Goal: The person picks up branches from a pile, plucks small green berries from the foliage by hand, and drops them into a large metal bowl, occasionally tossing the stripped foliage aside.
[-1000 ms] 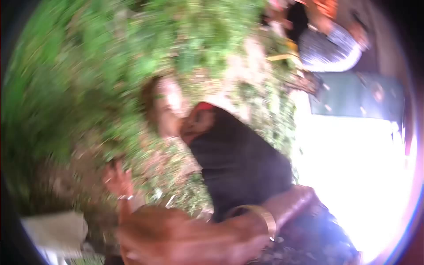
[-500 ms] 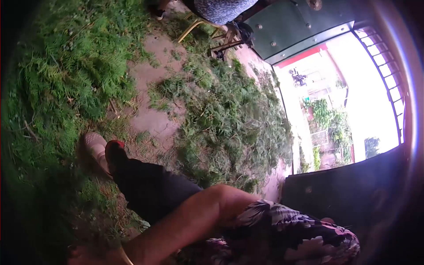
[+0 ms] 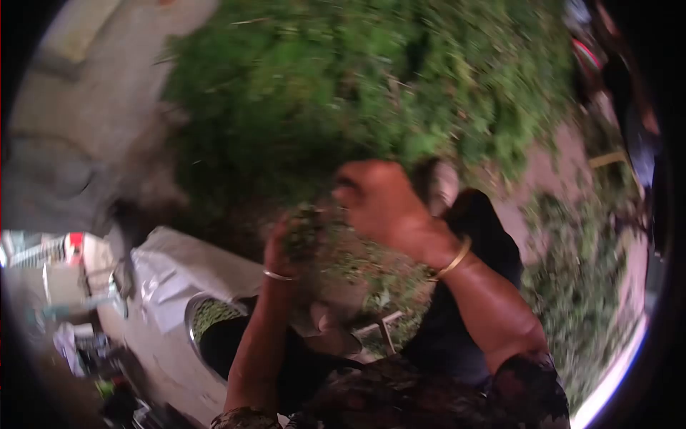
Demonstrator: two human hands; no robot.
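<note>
My left hand (image 3: 277, 247), with a silvery bangle at the wrist, is closed around a small clump of green leafy sprigs (image 3: 306, 230). Beside it, a little higher and to the right, my right hand (image 3: 386, 207) is curled into a fist below a gold bangle; whatever its fingers hold is hidden and blurred. Both hands are over my lap, in front of a large heap of green branches (image 3: 371, 86). Near my left knee sits a round metal basin (image 3: 190, 322) with green bits inside.
A white sack (image 3: 193, 268) lies to the left. Loose greenery (image 3: 586, 286) covers the ground at right, where part of another person (image 3: 636, 121) shows at the edge. Mixed household items (image 3: 89, 343) stand at lower left.
My view has swung away from the bright gateway toward the branch heap and my lap. Both hands now show raised in front of me; before, one arm reached down at the lower left.
</note>
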